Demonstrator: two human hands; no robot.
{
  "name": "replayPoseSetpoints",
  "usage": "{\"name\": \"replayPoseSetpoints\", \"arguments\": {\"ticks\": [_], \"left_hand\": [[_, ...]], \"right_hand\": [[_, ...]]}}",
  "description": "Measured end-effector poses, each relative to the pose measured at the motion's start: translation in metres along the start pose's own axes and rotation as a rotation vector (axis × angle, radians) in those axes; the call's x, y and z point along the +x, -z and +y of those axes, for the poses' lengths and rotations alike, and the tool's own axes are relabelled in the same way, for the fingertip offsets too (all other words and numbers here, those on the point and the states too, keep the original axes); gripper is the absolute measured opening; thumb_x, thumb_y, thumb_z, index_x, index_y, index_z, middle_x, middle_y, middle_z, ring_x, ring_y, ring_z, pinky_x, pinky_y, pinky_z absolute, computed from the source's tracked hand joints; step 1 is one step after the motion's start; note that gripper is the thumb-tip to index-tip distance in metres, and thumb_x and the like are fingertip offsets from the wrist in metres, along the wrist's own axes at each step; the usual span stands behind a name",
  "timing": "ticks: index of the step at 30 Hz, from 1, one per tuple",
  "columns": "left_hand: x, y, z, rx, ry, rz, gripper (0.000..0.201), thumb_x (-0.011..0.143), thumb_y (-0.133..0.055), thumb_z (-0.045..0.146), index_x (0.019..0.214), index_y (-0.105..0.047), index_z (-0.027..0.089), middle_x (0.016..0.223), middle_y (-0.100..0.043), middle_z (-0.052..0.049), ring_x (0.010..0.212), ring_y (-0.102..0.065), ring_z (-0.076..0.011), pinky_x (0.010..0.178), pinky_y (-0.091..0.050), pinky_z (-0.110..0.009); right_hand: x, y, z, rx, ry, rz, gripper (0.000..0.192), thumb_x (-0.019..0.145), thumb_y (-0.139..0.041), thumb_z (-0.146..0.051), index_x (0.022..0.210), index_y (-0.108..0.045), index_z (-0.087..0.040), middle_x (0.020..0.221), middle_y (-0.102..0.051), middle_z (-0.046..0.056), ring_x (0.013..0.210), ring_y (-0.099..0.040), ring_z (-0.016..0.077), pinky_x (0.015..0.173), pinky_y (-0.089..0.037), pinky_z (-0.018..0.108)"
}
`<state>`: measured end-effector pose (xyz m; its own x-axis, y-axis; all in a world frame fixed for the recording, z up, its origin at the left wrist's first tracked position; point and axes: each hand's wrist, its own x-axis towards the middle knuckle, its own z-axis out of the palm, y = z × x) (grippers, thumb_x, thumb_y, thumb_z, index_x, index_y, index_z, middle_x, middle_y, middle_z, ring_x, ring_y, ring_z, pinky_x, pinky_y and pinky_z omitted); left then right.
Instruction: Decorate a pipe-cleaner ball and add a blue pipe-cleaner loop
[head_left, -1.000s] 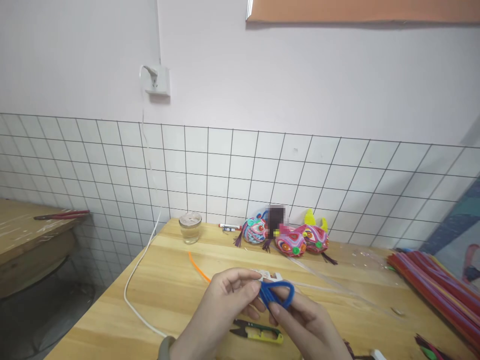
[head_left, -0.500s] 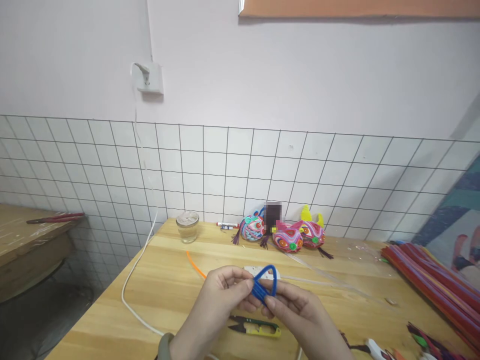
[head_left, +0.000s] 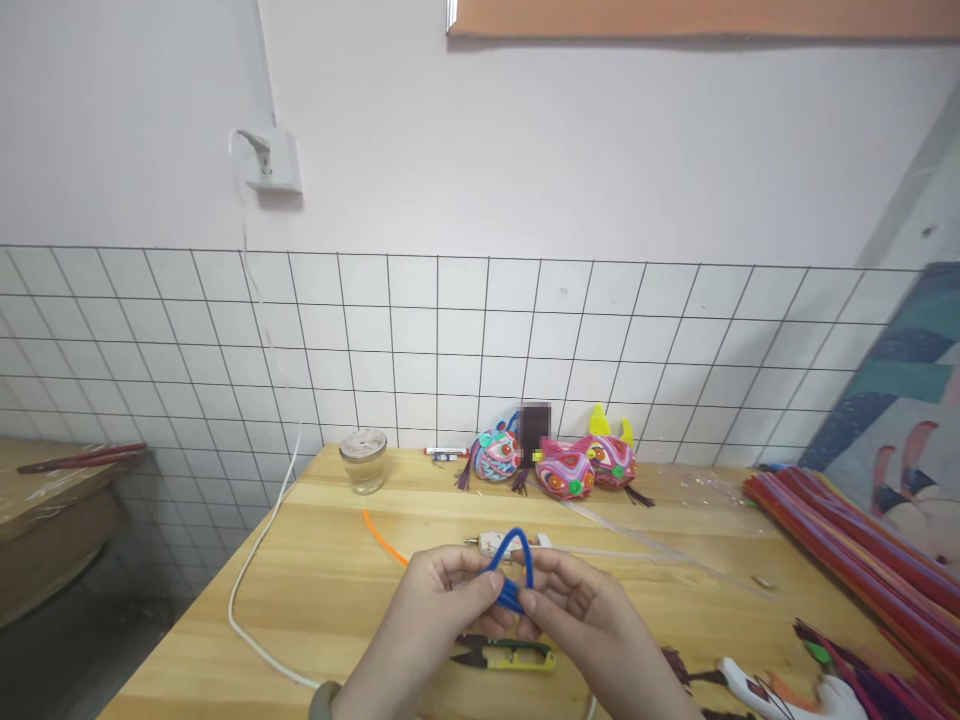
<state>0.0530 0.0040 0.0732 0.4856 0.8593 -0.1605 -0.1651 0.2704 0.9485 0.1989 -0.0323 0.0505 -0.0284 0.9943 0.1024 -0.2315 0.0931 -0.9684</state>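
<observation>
A blue pipe cleaner is bent into a standing loop, with several strands lying side by side at its base. My left hand pinches the left end of these strands between thumb and fingers. On the right side, the thumb and fingers of my right hand close on the same piece. Just below both hands lie yellow-green thread snips on the table. Behind the loop is a white patterned tool with a metal tip, partly hidden. An orange pipe cleaner runs out beside my left hand.
Against the tiled wall stand a glass jar, a marker and colourful stuffed-looking ornaments. A bundle of pipe cleaners fills the right side. A white cord hangs along the table's left edge.
The view has shifted slightly. The blue loop now stands more upright and rounded, and the right fingers sit lower beside its base. Both hands keep hold of it.
</observation>
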Motion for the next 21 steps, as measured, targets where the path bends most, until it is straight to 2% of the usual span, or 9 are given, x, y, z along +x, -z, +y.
{"name": "replayPoseSetpoints", "arguments": {"ticks": [3,9,13,17,21], "left_hand": [[0.002,0.001,-0.003,0.008,0.004,0.016,0.026,0.06,-0.073,0.035,0.065,-0.065,0.01,0.058,-0.069,-0.007,0.051,-0.062,-0.0124,0.051,-0.046,-0.019],[0.009,0.006,-0.01,-0.036,-0.025,0.087,0.025,0.057,-0.075,0.035,0.062,-0.064,0.013,0.048,-0.065,-0.002,0.042,-0.057,-0.0099,0.049,-0.045,-0.02],[0.011,0.007,-0.01,-0.056,-0.001,0.099,0.028,0.055,-0.075,0.038,0.062,-0.063,0.013,0.047,-0.064,-0.002,0.04,-0.055,-0.0094,0.049,-0.045,-0.021],[0.009,0.005,-0.008,-0.036,0.018,0.092,0.028,0.055,-0.075,0.038,0.061,-0.063,0.013,0.051,-0.066,-0.003,0.041,-0.056,-0.0099,0.048,-0.044,-0.021],[0.009,0.004,-0.009,-0.004,0.017,0.088,0.026,0.057,-0.074,0.037,0.06,-0.062,0.014,0.047,-0.064,-0.002,0.039,-0.055,-0.0096,0.047,-0.043,-0.02]], "right_hand": [[0.001,0.002,0.0,-0.004,-0.011,0.017,0.033,0.063,-0.075,-0.037,0.088,-0.066,-0.016,0.063,-0.063,-0.001,0.055,-0.057,0.0089,0.055,-0.047,0.021],[0.001,0.007,-0.009,-0.063,-0.064,0.001,0.04,0.07,-0.066,-0.045,0.095,-0.061,-0.014,0.062,-0.062,0.0,0.054,-0.058,0.0115,0.056,-0.049,0.025],[0.002,0.009,-0.01,-0.198,-0.099,-0.045,0.041,0.073,-0.058,-0.053,0.079,-0.062,-0.013,0.055,-0.061,0.0,0.049,-0.057,0.0108,0.05,-0.046,0.022],[0.002,0.01,-0.003,-0.304,-0.137,-0.084,0.045,0.073,-0.053,-0.057,0.06,-0.055,-0.014,0.041,-0.05,-0.004,0.035,-0.044,0.0062,0.04,-0.036,0.018],[0.003,0.011,0.002,-0.364,-0.153,-0.09,0.045,0.073,-0.052,-0.058,0.054,-0.049,-0.016,0.035,-0.042,-0.008,0.029,-0.033,0.0038,0.033,-0.026,0.016]]}}
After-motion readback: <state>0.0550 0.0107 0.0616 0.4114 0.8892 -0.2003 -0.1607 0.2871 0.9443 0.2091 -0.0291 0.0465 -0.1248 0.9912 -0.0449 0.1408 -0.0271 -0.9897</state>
